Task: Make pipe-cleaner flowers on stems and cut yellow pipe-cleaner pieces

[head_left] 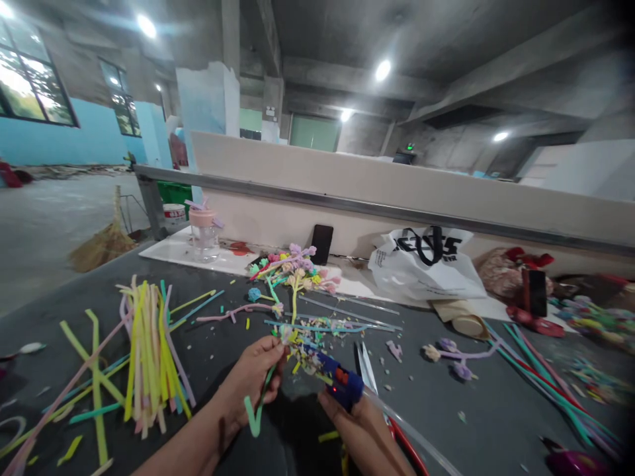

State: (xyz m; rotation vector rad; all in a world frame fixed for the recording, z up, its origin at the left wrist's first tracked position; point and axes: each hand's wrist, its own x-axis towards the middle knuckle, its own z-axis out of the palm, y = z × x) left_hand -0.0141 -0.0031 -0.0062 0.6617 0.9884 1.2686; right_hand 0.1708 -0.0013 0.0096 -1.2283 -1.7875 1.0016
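Observation:
My left hand [253, 377] is closed around a green pipe-cleaner stem [258, 406] with a small fuzzy flower head at its top. My right hand [360, 423] grips a blue glue gun [340, 378], its nozzle pointing left toward the flower head. A clear glue stick [411, 433] sticks out behind the gun. Scissors [366, 367] lie just beyond the right hand. A heap of finished pipe-cleaner flowers [295, 264] lies further back.
A bundle of yellow, pink and green pipe cleaners [149, 350] lies at left. A clear jar with a pink lid [203, 231], a black phone [322, 243] and a white bag [426, 264] stand at the back. More stems [546, 370] lie at right. Cut scraps litter the dark table [496, 423].

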